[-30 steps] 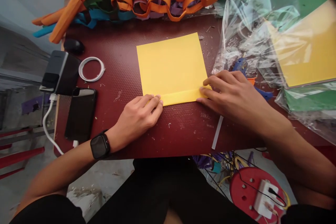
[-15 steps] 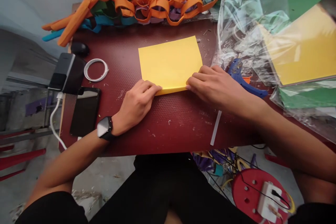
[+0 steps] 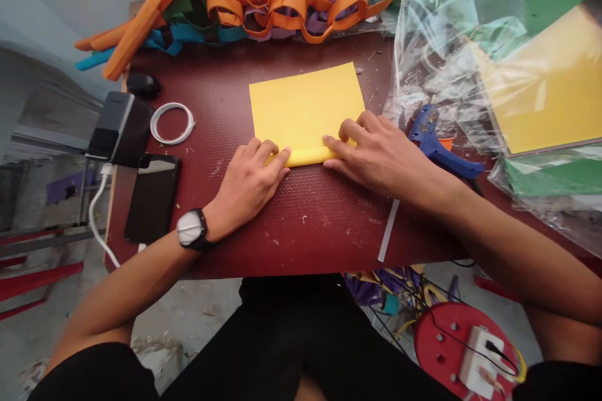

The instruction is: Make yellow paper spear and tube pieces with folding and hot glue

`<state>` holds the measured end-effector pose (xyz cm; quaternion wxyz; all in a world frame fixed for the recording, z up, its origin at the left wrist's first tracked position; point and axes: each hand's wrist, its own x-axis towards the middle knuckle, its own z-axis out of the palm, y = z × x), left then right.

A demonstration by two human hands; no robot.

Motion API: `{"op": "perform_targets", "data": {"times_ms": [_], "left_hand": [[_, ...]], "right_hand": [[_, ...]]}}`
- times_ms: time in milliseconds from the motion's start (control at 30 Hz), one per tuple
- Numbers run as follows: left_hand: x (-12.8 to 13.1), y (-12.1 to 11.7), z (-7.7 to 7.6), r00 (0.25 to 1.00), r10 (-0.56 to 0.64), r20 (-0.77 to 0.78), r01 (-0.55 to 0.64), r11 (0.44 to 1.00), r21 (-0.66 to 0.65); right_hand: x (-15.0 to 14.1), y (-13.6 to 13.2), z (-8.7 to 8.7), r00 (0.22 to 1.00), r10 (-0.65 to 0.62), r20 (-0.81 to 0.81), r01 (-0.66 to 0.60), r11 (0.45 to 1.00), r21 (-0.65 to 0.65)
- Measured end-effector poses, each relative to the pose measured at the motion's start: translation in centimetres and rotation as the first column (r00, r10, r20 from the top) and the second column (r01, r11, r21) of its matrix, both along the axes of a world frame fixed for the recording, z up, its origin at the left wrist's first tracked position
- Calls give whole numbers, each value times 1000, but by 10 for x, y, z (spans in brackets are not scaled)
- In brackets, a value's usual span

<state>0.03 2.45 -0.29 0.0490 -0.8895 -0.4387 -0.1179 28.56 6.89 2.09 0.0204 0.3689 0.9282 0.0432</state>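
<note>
Left hand (image 3: 253,177) and right hand (image 3: 379,155), half-curled, pinch the yellow sheet (image 3: 305,106) at its near edge (seemingly folding). Next turn needs even pressure.

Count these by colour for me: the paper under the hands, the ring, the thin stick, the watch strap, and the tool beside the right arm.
Yellow: 1, the paper
White or whitish: 2, the ring and the thin stick
Black: 1, the watch strap
Mostly blue: 1, the tool
Total: 5
</note>
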Motion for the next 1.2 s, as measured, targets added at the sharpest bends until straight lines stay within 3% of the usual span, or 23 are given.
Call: {"op": "perform_targets", "data": {"times_ms": [333,800,1200], "left_hand": [[2,1,1,999,27,20,-26,999,-41],[2,-1,-4,998,-3,57,-2,997,78],[3,1,0,998,48,31,-47,999,-22]], "right_hand": [[4,1,-7,998,70,1,-69,995,71],[6,2,-8,985,168,-48,-163,983,87],[1,4,-13,989,46,-144,-38,998,52]]}}
